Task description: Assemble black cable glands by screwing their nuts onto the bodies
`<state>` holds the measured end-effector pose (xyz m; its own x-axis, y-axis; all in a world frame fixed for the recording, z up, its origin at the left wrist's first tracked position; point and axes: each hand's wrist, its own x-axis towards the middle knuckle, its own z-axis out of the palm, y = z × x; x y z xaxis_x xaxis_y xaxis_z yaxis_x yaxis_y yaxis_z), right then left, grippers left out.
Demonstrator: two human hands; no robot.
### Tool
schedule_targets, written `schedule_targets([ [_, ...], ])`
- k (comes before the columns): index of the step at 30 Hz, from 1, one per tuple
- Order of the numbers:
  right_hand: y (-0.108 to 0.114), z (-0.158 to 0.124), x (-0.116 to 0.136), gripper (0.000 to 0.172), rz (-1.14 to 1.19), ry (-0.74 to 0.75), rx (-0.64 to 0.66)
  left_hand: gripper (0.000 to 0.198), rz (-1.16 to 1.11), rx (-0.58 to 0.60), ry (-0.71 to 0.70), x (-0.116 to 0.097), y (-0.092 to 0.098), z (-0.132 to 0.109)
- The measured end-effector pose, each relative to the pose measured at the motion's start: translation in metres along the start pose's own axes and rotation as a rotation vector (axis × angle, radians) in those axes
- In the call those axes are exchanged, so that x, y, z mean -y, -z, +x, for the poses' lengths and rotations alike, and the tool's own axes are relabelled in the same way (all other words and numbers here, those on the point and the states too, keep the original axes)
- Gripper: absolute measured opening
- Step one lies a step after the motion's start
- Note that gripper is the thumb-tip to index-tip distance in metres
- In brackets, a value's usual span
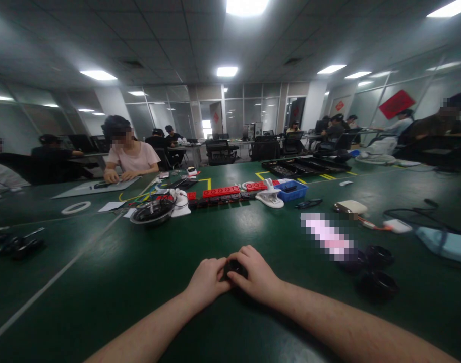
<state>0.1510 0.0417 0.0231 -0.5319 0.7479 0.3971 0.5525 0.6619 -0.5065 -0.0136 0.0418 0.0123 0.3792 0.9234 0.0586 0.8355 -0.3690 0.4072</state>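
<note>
Both my hands rest together on the dark green table [139,282], low in the middle of the view. My left hand [207,280] and my right hand [254,274] are curled around a small black object [235,268], of which only a dark rounded part shows between the fingers. I cannot make out what the black object is. Two black round parts [378,272] lie on the table to the right of my right hand.
A row of red power strips [226,192], a blue bin [291,190], a white clamp-like tool [269,196] and a bowl of cables [152,212] stand farther back. Black trays [302,166] lie beyond. A person in a pink shirt [132,159] sits far left; others work behind.
</note>
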Motion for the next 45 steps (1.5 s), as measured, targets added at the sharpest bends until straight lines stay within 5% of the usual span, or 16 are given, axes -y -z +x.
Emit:
schedule_targets([
  [34,0.0007,-0.0031,0.0017,0.027,-0.036,0.107,-0.009,0.018,-0.02,-0.005,-0.007,0.0032,-0.0022,0.0001],
  [45,0.0041,-0.0039,0.0054,0.017,0.02,0.188,-0.002,0.015,-0.017,0.009,-0.004,0.002,-0.0015,0.0009],
])
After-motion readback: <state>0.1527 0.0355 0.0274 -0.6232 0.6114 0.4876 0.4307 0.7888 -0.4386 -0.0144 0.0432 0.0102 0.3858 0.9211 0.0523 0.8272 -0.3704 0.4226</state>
